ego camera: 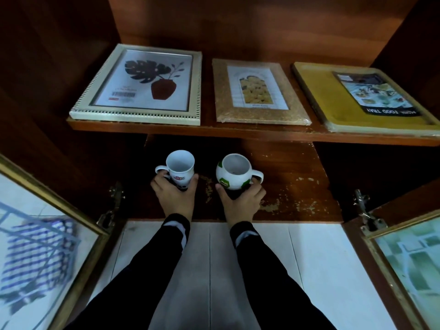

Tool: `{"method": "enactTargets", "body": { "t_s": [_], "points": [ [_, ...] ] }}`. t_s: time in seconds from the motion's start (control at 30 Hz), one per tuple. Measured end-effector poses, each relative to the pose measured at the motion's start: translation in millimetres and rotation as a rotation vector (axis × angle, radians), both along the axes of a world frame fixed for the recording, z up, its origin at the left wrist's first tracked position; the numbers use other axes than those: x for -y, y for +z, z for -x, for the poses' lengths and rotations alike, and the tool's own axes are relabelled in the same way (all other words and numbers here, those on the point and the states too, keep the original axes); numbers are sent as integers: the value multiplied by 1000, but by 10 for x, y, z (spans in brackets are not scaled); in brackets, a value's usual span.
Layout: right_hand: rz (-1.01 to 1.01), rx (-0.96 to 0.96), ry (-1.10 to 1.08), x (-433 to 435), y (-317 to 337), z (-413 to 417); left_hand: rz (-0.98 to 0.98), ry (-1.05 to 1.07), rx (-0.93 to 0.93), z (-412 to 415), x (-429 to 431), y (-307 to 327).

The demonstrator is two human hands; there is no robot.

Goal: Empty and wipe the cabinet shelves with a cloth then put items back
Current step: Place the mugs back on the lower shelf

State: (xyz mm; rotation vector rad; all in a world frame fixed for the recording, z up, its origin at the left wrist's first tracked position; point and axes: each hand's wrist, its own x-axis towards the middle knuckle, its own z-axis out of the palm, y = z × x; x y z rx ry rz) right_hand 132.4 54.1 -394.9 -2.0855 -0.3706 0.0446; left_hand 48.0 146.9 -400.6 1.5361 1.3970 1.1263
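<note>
My left hand grips a tall white mug with a red logo, its handle pointing left. A round white and green football-patterned mug, handle to the right, sits in the grip of my right hand. Both mugs are upright and empty, at the lower cabinet shelf, whose brown surface is chipped. I cannot tell whether they rest on it or are just above it. The upper shelf holds a white picture frame, a gold picture frame and a yellow food tray, all lying flat.
Two glass-paned cabinet doors stand open, the left door and the right door, with metal hinges at the shelf's sides. White tiled floor lies below my arms. Dark wooden cabinet walls close in on both sides.
</note>
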Motion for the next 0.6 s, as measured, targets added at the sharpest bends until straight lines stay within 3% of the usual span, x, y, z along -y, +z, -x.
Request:
{"method": "enactTargets", "body": {
  "t_s": [0.6],
  "points": [
    [103,-52,18,4,86,-86,48,-38,36,105,37,-55]
  ]
}}
